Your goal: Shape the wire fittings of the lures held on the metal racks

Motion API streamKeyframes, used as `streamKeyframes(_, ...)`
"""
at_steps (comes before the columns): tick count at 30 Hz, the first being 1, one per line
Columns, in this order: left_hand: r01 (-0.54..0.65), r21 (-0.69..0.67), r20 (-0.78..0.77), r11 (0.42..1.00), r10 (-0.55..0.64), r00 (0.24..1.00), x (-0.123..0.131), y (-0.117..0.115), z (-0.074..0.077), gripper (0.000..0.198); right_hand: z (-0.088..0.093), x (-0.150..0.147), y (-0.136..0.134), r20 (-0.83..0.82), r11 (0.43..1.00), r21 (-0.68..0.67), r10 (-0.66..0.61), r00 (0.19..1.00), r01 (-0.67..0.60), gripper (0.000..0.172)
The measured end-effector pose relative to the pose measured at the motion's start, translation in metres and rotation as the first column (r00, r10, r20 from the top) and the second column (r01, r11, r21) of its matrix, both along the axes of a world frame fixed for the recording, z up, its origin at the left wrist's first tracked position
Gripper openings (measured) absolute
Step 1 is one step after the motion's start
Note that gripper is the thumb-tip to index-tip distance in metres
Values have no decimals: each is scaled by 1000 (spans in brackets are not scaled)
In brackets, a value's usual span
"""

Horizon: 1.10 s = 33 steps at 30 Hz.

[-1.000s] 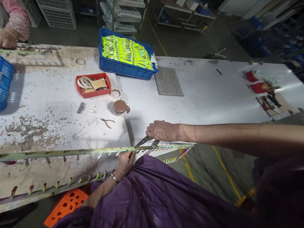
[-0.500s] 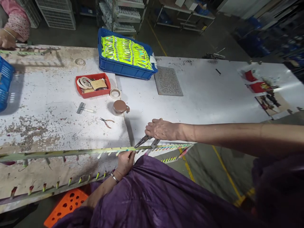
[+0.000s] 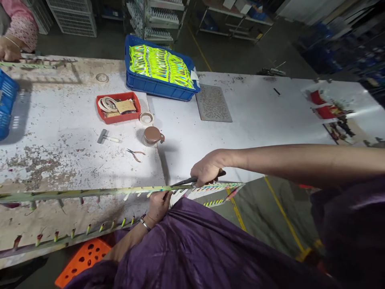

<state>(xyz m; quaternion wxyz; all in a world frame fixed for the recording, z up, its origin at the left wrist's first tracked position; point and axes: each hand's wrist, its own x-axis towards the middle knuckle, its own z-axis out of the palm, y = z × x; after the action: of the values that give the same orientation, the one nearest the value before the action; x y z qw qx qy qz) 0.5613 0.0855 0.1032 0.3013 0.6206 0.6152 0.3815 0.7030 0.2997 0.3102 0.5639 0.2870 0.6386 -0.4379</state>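
Note:
My right hand [image 3: 207,166] is wrapped round the handles of long-nosed pliers [image 3: 184,182]. Their tips touch a long, narrow bar [image 3: 99,192] that runs along the near side of the table. Just below those tips, my left hand [image 3: 158,206] is pinched closed at the bar's underside; what its fingers grip is hidden. Small coloured pieces hang in a row from the bar. A second bar [image 3: 64,241], nearer to me, carries several upright yellow-green pieces with dark or red tips.
A blue crate [image 3: 159,90] of yellow-green pieces stands at the back, beside a grey plate [image 3: 214,103]. Nearer are a red tray [image 3: 123,117], a tape roll [image 3: 146,118], a brown-lidded cup [image 3: 152,135] and small pliers [image 3: 136,154]. Another person's hand [image 3: 9,49] is far left.
My right hand has turned over and lowered, so the pliers now lie flatter, with their tips at the same spot on the bar. My left hand has stayed in place.

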Motion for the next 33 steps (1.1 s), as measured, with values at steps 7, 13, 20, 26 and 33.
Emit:
streamKeyframes(7, -3, 23, 8, 1000, 2, 1000, -1, 1, 2, 20, 1, -20, 11, 235, 971, -205, -73, 969, 123, 33)
streamKeyframes(13, -13, 11, 13, 1000, 13, 1000, 0, 1, 3, 21, 12, 4, -16, -92, 823, 407, 468, 879, -395, 15)
streamKeyframes(20, -5, -23, -1, 1000, 5, 1000, -1, 1, 2, 22, -6, 30, -26, -123, 506, 729, 760, 638, -461, 23)
streamKeyframes(26, -2, -45, -11, 999, 1, 1000, 0, 1, 1, 23, -9, 29, -25, -97, 436, 775, 796, 597, -456, 24)
streamKeyframes(33, 4, -51, -12, 999, -5, 1000, -1, 1, 3, 23, -6, 31, -22, -159, 639, 599, 686, 710, -483, 26)
